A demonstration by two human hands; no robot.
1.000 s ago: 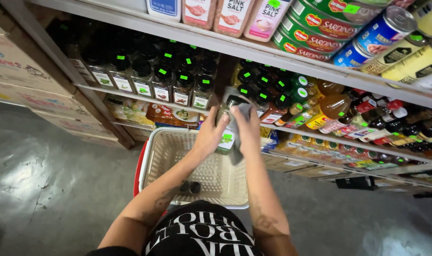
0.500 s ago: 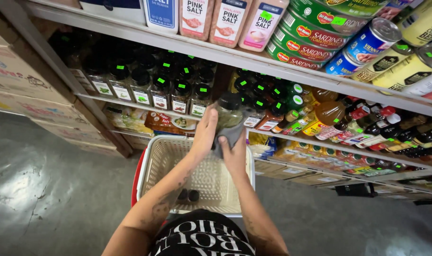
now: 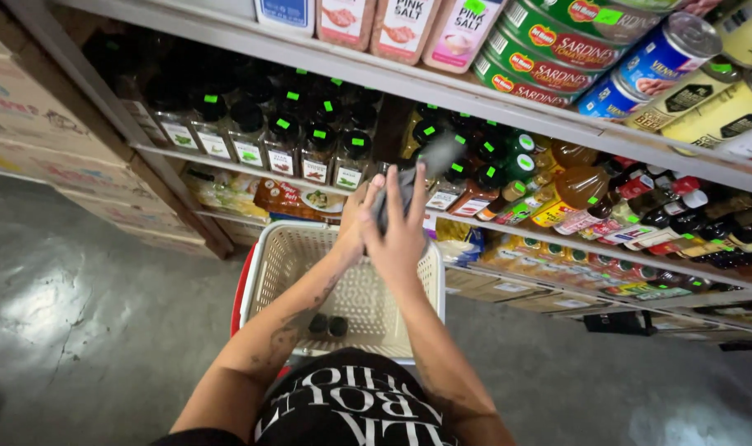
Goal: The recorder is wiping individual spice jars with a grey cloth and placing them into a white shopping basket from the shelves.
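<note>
Both hands raised above the basket (image 3: pixel 264 272), at the front edge of the middle shelf (image 3: pixel 252 171). Left hand (image 3: pixel 355 219) and right hand (image 3: pixel 399 227) pressed around a dark jar (image 3: pixel 392 194), fingers wrapped on both sides. Two dark lids (image 3: pixel 327 325) lie on the basket floor. Open grey floor (image 3: pixel 79 306) left of the basket.

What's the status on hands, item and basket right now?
Left hand and right hand both clasp a dark bottle over the white basket. Two dark caps lie inside. Nothing blocking.
</note>
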